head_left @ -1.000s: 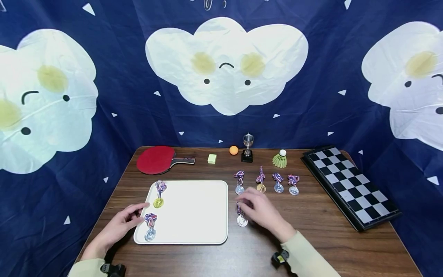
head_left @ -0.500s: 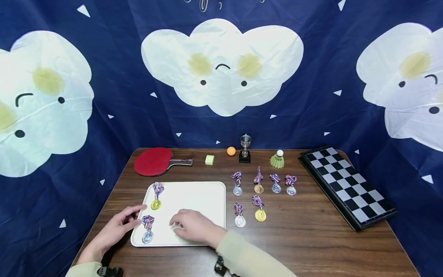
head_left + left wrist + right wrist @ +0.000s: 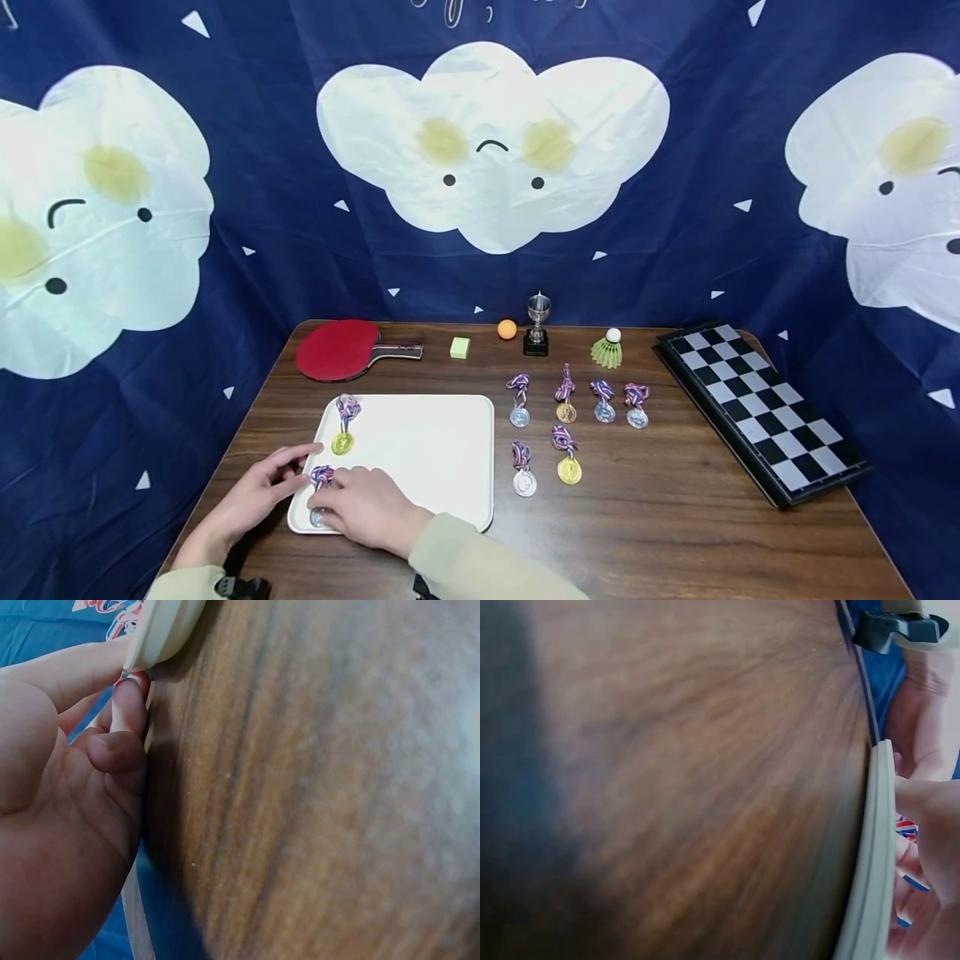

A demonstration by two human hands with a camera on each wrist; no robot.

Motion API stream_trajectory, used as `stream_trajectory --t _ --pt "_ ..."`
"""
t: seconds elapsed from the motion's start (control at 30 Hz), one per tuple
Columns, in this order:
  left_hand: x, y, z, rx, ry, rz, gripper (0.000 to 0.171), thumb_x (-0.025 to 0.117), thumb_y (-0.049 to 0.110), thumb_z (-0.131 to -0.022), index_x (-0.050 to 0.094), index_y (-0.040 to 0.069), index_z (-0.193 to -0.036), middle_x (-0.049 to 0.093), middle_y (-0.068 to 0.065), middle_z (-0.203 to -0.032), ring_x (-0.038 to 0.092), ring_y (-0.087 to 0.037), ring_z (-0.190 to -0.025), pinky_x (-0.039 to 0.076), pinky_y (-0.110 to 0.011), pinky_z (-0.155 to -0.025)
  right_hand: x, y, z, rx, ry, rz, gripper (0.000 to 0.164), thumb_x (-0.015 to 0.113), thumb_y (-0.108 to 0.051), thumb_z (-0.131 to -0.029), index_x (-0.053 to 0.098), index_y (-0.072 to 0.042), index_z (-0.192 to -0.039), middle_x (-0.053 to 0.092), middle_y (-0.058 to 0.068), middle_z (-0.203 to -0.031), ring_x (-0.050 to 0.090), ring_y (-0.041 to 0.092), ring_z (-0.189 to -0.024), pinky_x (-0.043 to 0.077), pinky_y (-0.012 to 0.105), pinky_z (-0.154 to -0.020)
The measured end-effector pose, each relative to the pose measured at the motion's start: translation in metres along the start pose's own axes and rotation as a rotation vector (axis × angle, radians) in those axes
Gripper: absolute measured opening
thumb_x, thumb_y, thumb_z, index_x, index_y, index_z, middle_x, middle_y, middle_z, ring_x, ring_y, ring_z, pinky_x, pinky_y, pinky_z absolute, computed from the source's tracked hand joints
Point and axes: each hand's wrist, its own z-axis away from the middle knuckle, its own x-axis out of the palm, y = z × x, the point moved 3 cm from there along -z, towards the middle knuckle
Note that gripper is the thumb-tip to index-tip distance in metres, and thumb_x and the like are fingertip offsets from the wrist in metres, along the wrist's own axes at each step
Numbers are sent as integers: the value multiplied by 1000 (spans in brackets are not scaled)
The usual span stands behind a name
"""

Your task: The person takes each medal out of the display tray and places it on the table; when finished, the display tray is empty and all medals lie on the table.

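Note:
My left hand [image 3: 258, 492] holds the left rim of the white tray [image 3: 420, 458]. In the left wrist view its fingers [image 3: 129, 701] meet the tray's edge. On the tray's front left part lies a silver medal [image 3: 317, 518] with a red, white and blue ribbon [image 3: 322, 475]. My right hand [image 3: 367, 508] reaches over this medal with bent fingers, covering much of it. Whether the fingertips pinch it is hidden. A gold medal [image 3: 342, 442] with its ribbon lies behind it on the tray.
Right of the tray lie a silver medal [image 3: 524, 482], a gold medal [image 3: 568, 470] and a back row of several medals [image 3: 603, 411]. Behind stand a red paddle [image 3: 337, 350], sticky notes [image 3: 460, 347], orange ball [image 3: 507, 329], trophy cup [image 3: 537, 325] and shuttlecock [image 3: 607, 350]. A chessboard [image 3: 761, 408] lies right.
My right hand has moved left from beside the medals on the table, across the tray, to the silver medal at its left. The left hand has stayed at the tray's rim.

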Motion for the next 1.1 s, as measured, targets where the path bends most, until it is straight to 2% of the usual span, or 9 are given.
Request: stream_trajectory --t 0.13,0.27,0.5,0.7,0.93,1.1 --pt "0 0 -1 -9 -2 3 42 64 14 -91 54 11 -132 49 -11 -104 49 -15 -82 40 -24 -68 4 -2 -1 -10 -24 78 35 43 -50 -98 48 -49 -133 54 -15 -107 49 5 -85 38 22 -59" --pt "0 2 -2 2 -4 -10 42 64 14 -91 55 10 -132 49 -11 -103 49 -16 -81 41 -25 -68 5 -2 -1 4 -42 100 34 43 -51 -98 50 -50 -131 54 -15 -106 49 5 -87 38 23 -60" --pt "-1 3 -1 -2 -1 -19 43 65 15 -90 55 11 -132 49 -11 -103 48 -15 -82 40 -24 -68 0 4 1 28 -41 -21 30 56 -52 -91 60 -46 -120 54 -15 -101 51 2 -87 41 22 -61" --pt "-1 0 0 8 4 -15 43 65 14 -90 55 10 -132 49 -11 -103 48 -16 -82 40 -25 -67 0 6 2 19 -66 -81 30 59 -49 -90 59 -47 -120 56 -16 -104 52 1 -94 43 22 -70" --pt "0 -2 -1 -6 -3 -24 43 65 16 -91 55 12 -132 49 -11 -104 48 -15 -83 39 -24 -67 0 14 1 41 -94 -238 31 71 -39 -83 65 -41 -113 56 -20 -102 52 -4 -95 42 18 -80" --pt "-2 -1 -1 -3 -4 -30 42 65 16 -91 55 12 -131 49 -11 -104 48 -15 -83 40 -24 -68 -4 19 4 28 -91 -329 36 75 -33 -80 66 -37 -114 53 -20 -92 47 -8 -85 37 11 -75"
